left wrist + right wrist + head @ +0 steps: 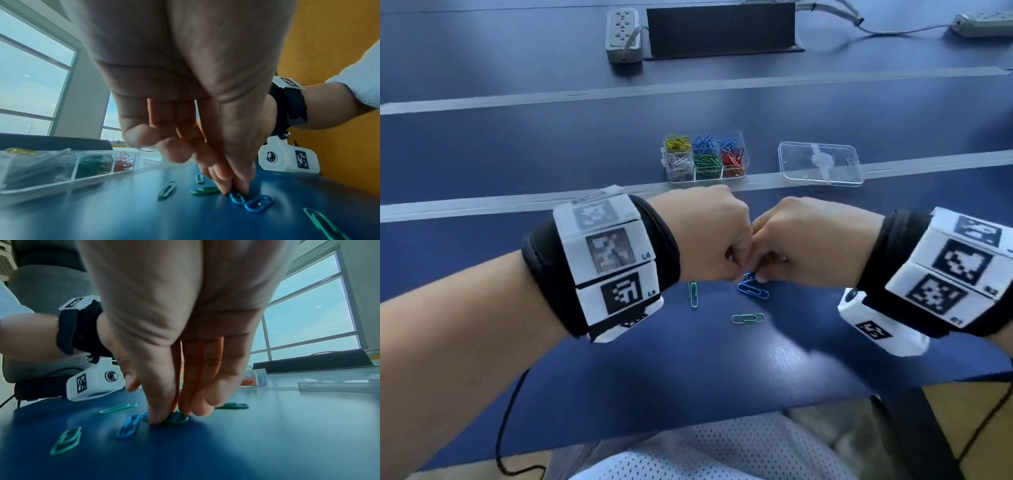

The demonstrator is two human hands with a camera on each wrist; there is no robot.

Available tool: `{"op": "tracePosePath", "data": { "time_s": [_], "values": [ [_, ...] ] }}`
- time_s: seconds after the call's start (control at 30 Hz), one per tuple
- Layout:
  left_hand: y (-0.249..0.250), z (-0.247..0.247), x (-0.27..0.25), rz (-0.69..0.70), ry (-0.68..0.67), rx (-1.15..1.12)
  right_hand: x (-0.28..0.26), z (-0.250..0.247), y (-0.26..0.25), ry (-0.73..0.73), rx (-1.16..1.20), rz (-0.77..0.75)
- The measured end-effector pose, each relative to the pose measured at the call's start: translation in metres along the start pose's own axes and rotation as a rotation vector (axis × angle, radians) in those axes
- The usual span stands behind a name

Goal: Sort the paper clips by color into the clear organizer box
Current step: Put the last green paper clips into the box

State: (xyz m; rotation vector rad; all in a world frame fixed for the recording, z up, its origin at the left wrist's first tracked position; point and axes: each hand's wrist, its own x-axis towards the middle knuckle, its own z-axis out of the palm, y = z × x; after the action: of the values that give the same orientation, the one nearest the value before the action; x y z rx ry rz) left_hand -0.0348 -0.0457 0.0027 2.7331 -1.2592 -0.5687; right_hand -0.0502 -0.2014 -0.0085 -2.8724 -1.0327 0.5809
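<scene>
The clear organizer box (704, 158) stands at mid-table; its compartments hold yellow, blue, white, green and red clips, one with red and blue mixed. Both hands meet near the front edge. My left hand (734, 269) has thumb and forefinger tips pinched on a blue paper clip (237, 197); a second blue clip (259, 203) lies against it. My right hand (768, 270) pinches a green paper clip (177, 417) between thumb and fingers on the table. Loose green clips (693, 293) (747, 318) lie nearby. From the head view the fingertips are hidden under the hands.
The box's clear lid (821, 163) lies to the right of the box. At the back are a power strip (622, 36), a black panel (722, 29) and cables. Grey tape strips (482, 202) cross the blue table. The table's front edge is close below the hands.
</scene>
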Motion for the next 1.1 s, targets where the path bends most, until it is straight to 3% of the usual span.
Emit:
{"op": "tracePosePath", "data": {
  "time_s": [0.17, 0.33, 0.6, 0.7, 0.9, 1.1],
  "values": [
    [0.014, 0.003, 0.005, -0.017, -0.038, 0.014, -0.006, -0.002, 0.004, 0.016, 0.023, 0.004],
    [0.022, 0.01, 0.013, -0.024, -0.051, 0.081, -0.009, -0.007, 0.01, 0.045, 0.09, 0.109],
    [0.019, 0.008, 0.01, -0.016, -0.052, 0.049, 0.015, -0.035, 0.033, 0.268, 0.163, 0.255],
    [0.002, -0.007, 0.015, -0.031, 0.062, -0.052, 0.035, -0.049, 0.042, 0.383, 0.233, 0.339],
    [-0.057, -0.042, 0.034, -0.253, 0.403, -0.187, 0.079, -0.062, 0.056, 0.453, 0.329, 0.495],
    [-0.078, -0.04, 0.056, -0.351, 0.442, -0.15, 0.099, -0.06, 0.057, 0.405, 0.23, 0.523]
  ]
}}
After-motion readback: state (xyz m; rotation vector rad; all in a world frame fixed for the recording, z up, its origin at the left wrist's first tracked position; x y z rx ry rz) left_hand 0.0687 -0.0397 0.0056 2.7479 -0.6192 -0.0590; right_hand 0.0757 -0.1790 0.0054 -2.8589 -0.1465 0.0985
